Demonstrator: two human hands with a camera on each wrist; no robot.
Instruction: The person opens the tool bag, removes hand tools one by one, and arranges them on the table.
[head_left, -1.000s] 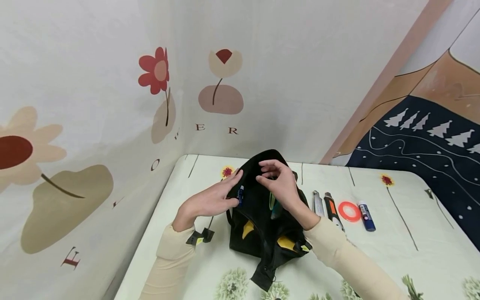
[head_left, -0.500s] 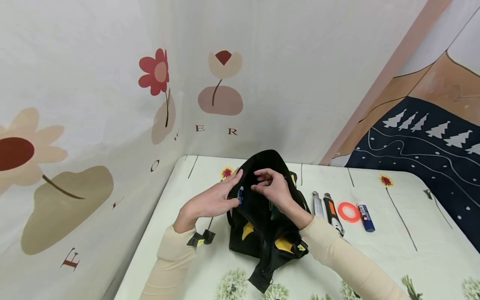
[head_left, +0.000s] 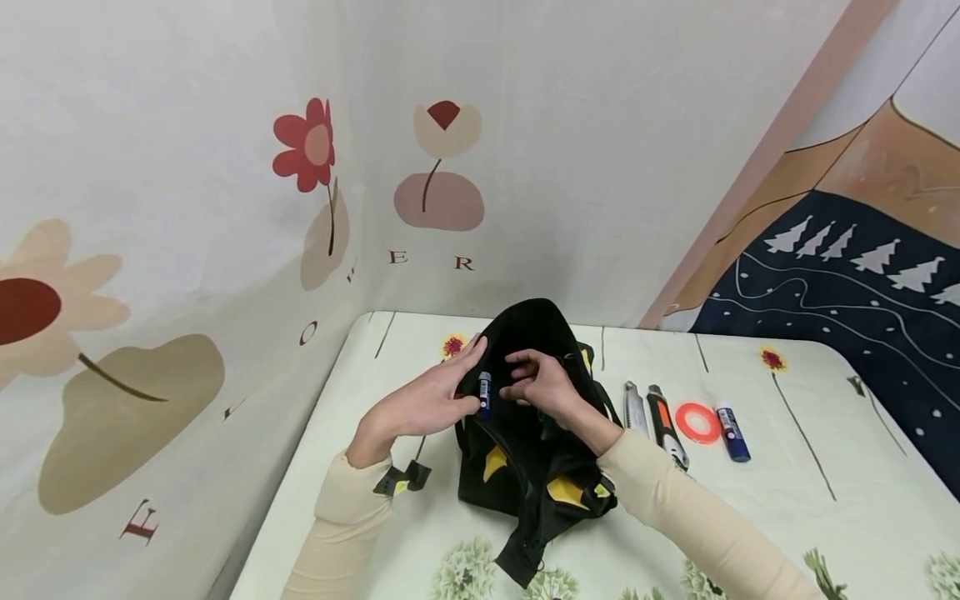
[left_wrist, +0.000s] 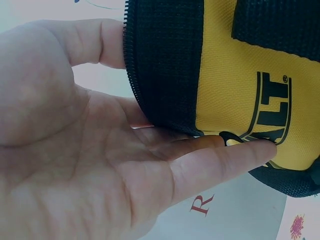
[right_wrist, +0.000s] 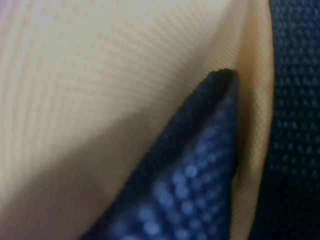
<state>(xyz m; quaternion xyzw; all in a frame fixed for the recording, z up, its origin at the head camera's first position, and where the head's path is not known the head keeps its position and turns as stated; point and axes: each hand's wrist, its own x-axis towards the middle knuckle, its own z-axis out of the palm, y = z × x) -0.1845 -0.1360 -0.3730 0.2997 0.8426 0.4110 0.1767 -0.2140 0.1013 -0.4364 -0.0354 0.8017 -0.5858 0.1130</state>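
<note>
A black and yellow zippered tool bag (head_left: 491,483) stands on the table with its mouth spread. My left hand (head_left: 423,404) grips its left rim, the thumb inside and the fingers (left_wrist: 225,165) along the yellow outer side. Inside the bag, beside that thumb, a blue glue stick (head_left: 484,396) stands upright against the left wall. My right hand (head_left: 551,390) is in the mouth of the bag, fingers loosely bent towards the glue stick, nothing visible between them. The right wrist view shows only close, blurred sleeve (right_wrist: 100,75) and dark woven fabric (right_wrist: 185,190).
Right of the bag lie a grey utility knife (head_left: 635,407), a black and orange utility knife (head_left: 666,425), a red-orange tape roll (head_left: 698,423) and another blue glue stick (head_left: 732,433). A fabric-covered wall (head_left: 525,208) rises behind the table (head_left: 787,533).
My right hand has moved down and slightly left, deeper into the bag's mouth. The left hand keeps its grip on the rim. The glue stick inside shows slightly more.
</note>
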